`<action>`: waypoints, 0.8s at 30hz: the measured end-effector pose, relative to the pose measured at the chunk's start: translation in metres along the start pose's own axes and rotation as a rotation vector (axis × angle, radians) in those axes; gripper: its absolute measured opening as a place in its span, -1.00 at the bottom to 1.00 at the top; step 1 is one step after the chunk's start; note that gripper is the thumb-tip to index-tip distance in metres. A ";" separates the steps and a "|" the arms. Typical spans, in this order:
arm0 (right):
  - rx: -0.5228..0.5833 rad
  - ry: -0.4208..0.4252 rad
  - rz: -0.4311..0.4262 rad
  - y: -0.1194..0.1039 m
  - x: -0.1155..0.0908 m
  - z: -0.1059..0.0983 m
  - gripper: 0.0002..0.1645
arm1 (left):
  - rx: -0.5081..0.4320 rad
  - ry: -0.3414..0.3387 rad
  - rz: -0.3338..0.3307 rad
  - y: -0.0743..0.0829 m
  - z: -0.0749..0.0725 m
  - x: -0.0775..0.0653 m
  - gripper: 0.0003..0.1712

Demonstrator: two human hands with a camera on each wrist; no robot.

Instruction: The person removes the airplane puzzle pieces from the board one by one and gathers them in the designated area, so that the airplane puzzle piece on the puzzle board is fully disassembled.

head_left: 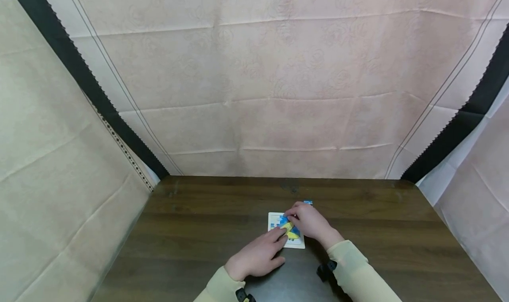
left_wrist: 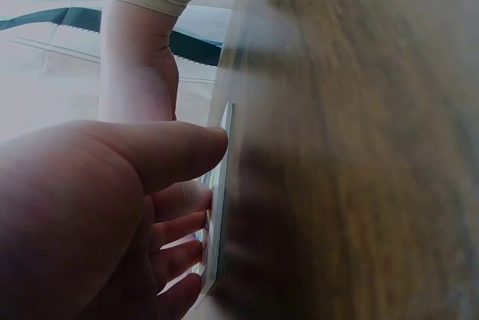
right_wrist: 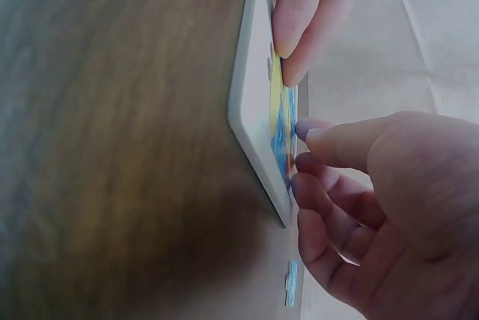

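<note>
On your far L, a pale cloth wall slopes down to the table, w/ a black band along its inner edge; a pinkish back cloth hangs behind. Next, your L sleeve, pale yellow, then your L hand: fingers extended, not clenched, tips resting on the near L part of the board, thumb out to the side, just off the near edge. The board lies flat on the table, in front of you, btwn your hands; it's white-rimmed w/ a blue & yellow picture, partly covered by your fingers. Your R hand comes in over the far R part: fingers bent, thumb & index tips close together at the picture's surface, other fingertips near the board's far edge. Can't tell if they pinch a pc or just press. A small blue pc is on the table just past your R hand, apart from the board. Further R: your R sleeve, dark wrist device below the cuff, then another black strip.
</note>
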State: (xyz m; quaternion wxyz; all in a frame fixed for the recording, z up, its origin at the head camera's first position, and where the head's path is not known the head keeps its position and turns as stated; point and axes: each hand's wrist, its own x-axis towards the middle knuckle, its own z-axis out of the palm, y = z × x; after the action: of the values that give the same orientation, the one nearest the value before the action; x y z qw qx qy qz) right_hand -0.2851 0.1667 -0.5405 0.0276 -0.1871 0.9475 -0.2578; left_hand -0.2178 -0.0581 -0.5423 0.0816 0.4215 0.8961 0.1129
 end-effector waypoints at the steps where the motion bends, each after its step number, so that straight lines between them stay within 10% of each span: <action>1: -0.001 -0.002 0.004 0.000 0.000 0.000 -0.81 | 0.002 0.000 0.001 0.000 0.000 0.000 -0.29; 24: -0.036 0.001 0.012 -0.001 0.003 0.002 -0.84 | 0.002 -0.001 0.011 -0.002 0.003 0.001 -0.30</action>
State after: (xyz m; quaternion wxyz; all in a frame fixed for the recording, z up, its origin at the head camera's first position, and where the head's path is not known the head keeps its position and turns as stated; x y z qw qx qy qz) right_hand -0.2875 0.1635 -0.5412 0.0254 -0.1816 0.9531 -0.2406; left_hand -0.2196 -0.0581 -0.5463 0.0809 0.4267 0.8937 0.1122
